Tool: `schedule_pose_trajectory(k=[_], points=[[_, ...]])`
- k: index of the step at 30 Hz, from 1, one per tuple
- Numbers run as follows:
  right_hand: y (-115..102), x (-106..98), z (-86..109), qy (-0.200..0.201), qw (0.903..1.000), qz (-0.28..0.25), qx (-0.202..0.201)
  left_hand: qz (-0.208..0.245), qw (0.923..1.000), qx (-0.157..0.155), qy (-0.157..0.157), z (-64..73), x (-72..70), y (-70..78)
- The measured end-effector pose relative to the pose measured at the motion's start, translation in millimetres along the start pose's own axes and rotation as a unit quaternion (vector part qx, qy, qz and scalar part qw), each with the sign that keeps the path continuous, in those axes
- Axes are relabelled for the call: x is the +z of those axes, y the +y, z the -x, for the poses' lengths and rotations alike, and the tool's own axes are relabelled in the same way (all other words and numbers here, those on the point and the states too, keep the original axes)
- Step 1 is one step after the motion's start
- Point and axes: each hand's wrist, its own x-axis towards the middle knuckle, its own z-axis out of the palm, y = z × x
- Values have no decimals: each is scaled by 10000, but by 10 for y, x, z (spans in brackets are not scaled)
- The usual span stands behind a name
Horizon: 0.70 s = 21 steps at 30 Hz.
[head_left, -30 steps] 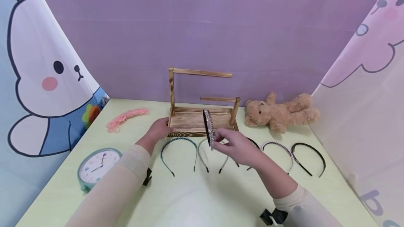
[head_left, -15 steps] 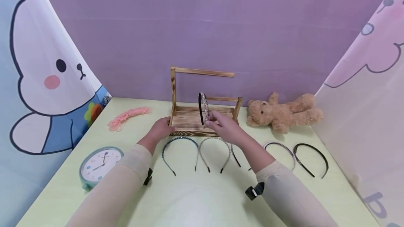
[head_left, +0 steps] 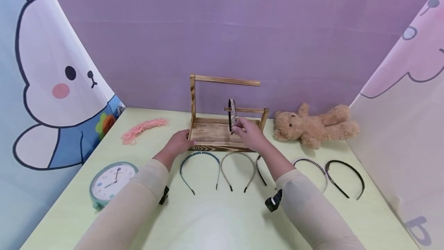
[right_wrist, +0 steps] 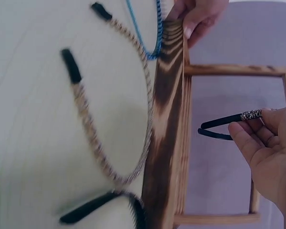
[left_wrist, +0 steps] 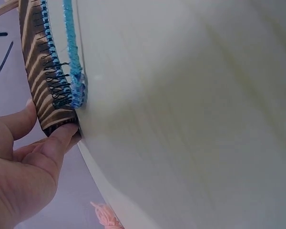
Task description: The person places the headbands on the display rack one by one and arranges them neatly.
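L hand (head_left: pixel 178 142) grips rack (head_left: pixel 208 148), 8 o'clock corner. R hand (head_left: pixel 252 135) pinches jewelled headband (head_left: pixel 233 110), 2 o'clock of L, by lower bar (head_left: pixel 249 110); looping unclear. Step prob. hanging; next needs steady seating.

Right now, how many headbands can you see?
6. A sparkly one is in the right hand; five lie across the table, left to right: blue, beige, dark (partly behind the right arm), lilac, black.

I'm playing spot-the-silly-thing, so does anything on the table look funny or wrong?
The brown teddy bear lies beside the wooden stand instead of sitting up, which looks odd. The teal clock seems to lie on its back, though clocks usually stand. Nothing looks spilled or broken.
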Motion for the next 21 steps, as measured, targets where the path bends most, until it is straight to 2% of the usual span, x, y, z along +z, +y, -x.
schedule_pose_trajectory(k=[6,12,17,21], points=[[255,-108,42,310,9993,101,173,-27,10000,23,-11,3,-1,1],[477,-236,104,423,9974,-150,566,-19,10000,8,-37,-9,-6,-26],[629,-358,175,518,9950,-37,852,11,10000,48,-63,-19,-8,-20],[736,-416,208,501,9936,-65,1014,-15,9999,-41,-118,-26,-6,-12]])
